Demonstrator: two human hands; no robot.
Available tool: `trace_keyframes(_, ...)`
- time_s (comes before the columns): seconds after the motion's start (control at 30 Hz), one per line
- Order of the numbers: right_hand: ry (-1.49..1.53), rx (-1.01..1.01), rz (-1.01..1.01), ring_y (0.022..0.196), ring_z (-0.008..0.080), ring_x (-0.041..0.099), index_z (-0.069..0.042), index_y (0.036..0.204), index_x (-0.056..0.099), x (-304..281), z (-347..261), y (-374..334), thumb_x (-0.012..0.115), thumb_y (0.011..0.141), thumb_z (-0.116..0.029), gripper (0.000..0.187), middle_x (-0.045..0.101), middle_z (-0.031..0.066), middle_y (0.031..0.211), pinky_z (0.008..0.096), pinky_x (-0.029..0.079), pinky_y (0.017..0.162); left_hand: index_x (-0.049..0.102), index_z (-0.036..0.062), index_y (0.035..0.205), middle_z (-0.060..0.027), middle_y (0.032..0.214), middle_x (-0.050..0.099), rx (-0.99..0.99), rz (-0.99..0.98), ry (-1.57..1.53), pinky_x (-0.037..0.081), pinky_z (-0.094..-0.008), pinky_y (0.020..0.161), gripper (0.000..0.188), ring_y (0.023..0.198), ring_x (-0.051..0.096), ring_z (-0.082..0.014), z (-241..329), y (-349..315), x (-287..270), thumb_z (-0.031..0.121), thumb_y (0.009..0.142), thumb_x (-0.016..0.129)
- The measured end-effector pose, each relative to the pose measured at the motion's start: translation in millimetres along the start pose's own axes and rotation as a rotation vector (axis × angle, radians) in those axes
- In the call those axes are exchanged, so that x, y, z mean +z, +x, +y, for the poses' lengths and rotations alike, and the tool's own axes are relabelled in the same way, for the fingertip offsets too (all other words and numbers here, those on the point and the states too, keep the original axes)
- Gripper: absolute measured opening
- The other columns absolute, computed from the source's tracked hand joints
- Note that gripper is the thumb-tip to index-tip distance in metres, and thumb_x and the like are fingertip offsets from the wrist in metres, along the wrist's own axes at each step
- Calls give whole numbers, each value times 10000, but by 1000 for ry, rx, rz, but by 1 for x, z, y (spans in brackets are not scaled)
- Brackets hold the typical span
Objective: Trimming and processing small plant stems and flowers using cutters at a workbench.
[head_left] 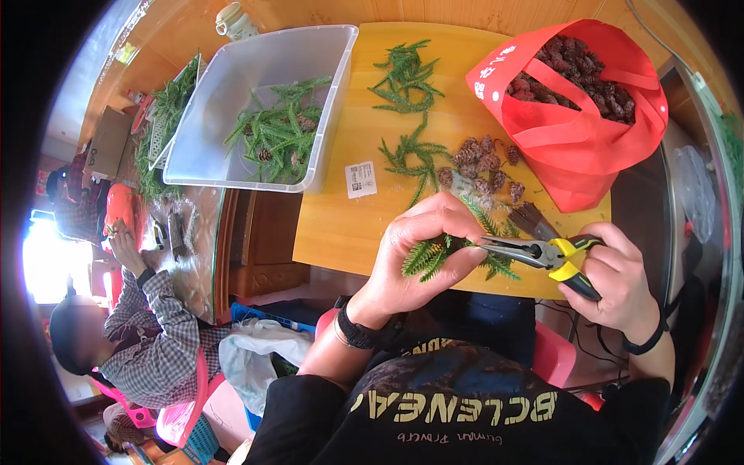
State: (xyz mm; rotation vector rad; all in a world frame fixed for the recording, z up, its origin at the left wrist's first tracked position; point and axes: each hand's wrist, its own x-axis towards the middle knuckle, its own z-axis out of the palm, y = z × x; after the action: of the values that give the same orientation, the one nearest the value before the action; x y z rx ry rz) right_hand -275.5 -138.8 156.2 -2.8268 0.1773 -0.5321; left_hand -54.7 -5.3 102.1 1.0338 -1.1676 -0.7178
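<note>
My left hand [415, 240] is closed around a green artificial pine sprig [425, 260], its needles sticking out on both sides of the fingers. In my right hand [616, 279] are long-nose pliers [572, 260] with yellow and black handles. Their jaw tips meet the sprig right at my left thumb and fingertips; exactly what they grip there is too small to tell. Just beyond my hands lies a cluster of brown pine cones [484, 163] on the yellow table [341, 225]. A bundle of dark brown stems [533, 221] sits behind the pliers.
Looped pine sprigs [407, 77] lie farther back. A clear plastic bin [209, 116] at left contains greenery and cones. At right stands a red bag [566, 155] full of pine cones [581, 74]. A label card [360, 180] lies near the bin. Another person [155, 333] works at the left table.
</note>
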Motion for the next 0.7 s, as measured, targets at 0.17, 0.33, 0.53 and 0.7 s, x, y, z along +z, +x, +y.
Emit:
trace_keyframes(0.17, 5, -11, 9, 725, 335, 577, -24, 597, 523, 1, 2, -1, 767, 566, -130, 267, 484, 107, 587, 383, 503, 582, 604, 22, 794, -70, 805, 569, 19, -2, 24, 421, -268, 690, 125, 751, 530, -157, -1, 1, 0, -52, 702, 644)
trace_keyframes(0.33, 5, -20, 13, 707, 341, 572, -18, 578, 497, 1, 2, -2, 753, 556, -109, 273, 478, 115, 579, 387, 483, 569, 609, 23, 794, -67, 800, 571, 9, -5, 29, 420, -270, 697, 111, 755, 531, -159, -1, 1, 0, -38, 710, 649)
trace_keyframes(0.53, -11, -34, 26, 685, 346, 567, -18, 561, 468, 1, 2, -3, 740, 542, -89, 282, 469, 119, 567, 388, 460, 546, 621, 25, 796, -65, 797, 576, 7, -7, 18, 418, -274, 700, 106, 761, 533, -159, -1, 2, 1, -34, 713, 652)
trace_keyframes(0.7, -16, -39, 21, 677, 343, 566, -17, 563, 470, -1, 2, -1, 744, 542, -86, 283, 467, 120, 561, 386, 457, 537, 628, 26, 799, -66, 796, 581, 47, -10, 78, 418, -276, 704, 111, 757, 535, -163, 1, 3, 0, -33, 709, 657)
